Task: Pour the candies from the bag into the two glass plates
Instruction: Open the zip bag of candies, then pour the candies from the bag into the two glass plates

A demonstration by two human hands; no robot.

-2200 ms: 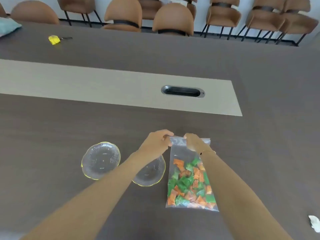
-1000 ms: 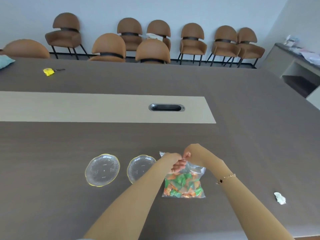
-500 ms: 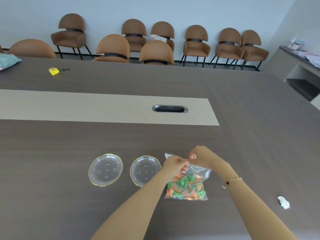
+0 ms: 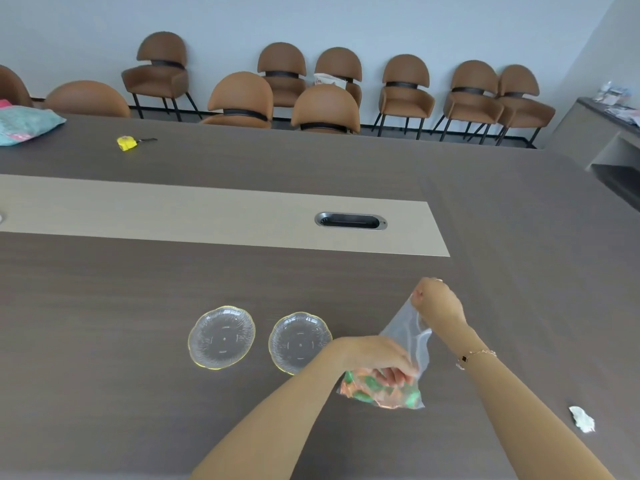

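A clear zip bag (image 4: pixel 407 336) holds orange and green candies (image 4: pixel 381 393) in its bottom. My right hand (image 4: pixel 438 301) pinches the bag's top corner and holds it up off the table. My left hand (image 4: pixel 379 355) is lower down at the bag, its fingers showing through the plastic against the candies. Two empty glass plates with yellow rims lie side by side to the left: the left plate (image 4: pixel 221 337) and the right plate (image 4: pixel 299 342), whose near edge my left forearm crosses.
The dark table (image 4: pixel 138 393) has a pale middle strip with a cable slot (image 4: pixel 350 221). A crumpled white scrap (image 4: pixel 582 418) lies at the right. A yellow tape measure (image 4: pixel 127 143) and a patterned pouch (image 4: pixel 20 124) lie far left. Brown chairs line the far side.
My right hand has lifted the bag's top up and to the right. My left hand has dropped from the bag's top to the candies at its bottom.
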